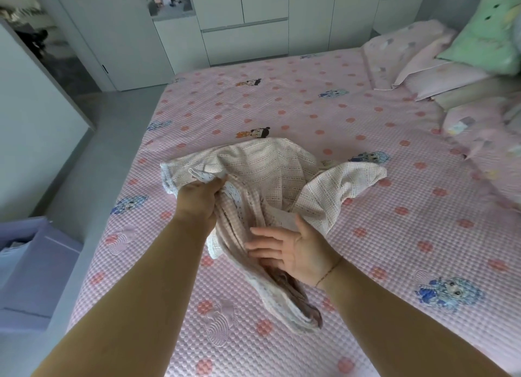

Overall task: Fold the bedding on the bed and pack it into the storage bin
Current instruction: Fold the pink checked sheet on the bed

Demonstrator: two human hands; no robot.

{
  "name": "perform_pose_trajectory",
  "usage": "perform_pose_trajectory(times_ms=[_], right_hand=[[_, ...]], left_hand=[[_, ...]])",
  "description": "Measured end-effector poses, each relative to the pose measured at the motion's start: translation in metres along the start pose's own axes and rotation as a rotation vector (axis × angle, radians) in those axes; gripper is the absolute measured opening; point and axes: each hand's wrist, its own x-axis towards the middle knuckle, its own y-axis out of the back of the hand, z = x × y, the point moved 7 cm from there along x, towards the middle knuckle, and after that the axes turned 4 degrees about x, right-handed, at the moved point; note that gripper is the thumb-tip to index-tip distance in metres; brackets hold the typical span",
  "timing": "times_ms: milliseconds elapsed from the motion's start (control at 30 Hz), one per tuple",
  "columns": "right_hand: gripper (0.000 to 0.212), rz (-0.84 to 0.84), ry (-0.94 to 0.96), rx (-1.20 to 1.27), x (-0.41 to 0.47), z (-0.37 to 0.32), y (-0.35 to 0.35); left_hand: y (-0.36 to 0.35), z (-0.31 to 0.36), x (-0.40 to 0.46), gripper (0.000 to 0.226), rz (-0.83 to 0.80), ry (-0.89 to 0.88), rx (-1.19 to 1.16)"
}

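Note:
A beige checked blanket (pixel 270 173) lies bunched in the middle of the pink quilted bed (pixel 366 235). My left hand (pixel 198 200) grips its upper left edge, lifting a fold off the bed. My right hand (pixel 293 249) is open, palm up, fingers straight and pointing left, touching the lower folds of the blanket. A twisted end of the blanket trails toward the bed's front. The lavender storage bin (pixel 33 263) stands on the floor at the left of the bed, with something pale inside.
Pink pillows (pixel 423 66) and a green pillow (pixel 479 38) are piled at the bed's far right, with more pink bedding (pixel 485 139) below them. White cupboards (pixel 253 24) line the far wall. Grey floor (pixel 93 151) runs along the bed's left side.

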Motion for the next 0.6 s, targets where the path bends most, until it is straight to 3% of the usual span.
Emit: perform_pose_trajectory(times_ms=[67,133,300,500,533,600], right_hand=[[0.084,-0.044,-0.036,-0.108,0.006,0.010,-0.005],[0.070,0.032,-0.040,-0.270,0.015,0.018,-0.002],[0.034,0.103,0.126,-0.585,0.042,0.004,-0.003],[0.079,-0.022,0.568,-0.923,0.040,-0.027,-0.051],[0.075,-0.012,0.657,-1.030,0.037,-0.031,-0.054],[0.044,-0.033,0.882,-1.287,0.029,-0.040,-0.061]], left_hand=[[0.007,-0.002,0.001,0.026,0.014,0.009,-0.004],[0.013,-0.004,0.003,0.017,0.024,0.021,0.006],[0.027,-0.008,0.010,0.011,0.021,0.034,0.030],[0.029,-0.012,0.014,0.028,0.008,0.051,0.065],[0.029,-0.011,0.014,0.026,0.009,0.049,0.068],[0.029,-0.009,0.015,0.024,0.000,0.044,0.091]])
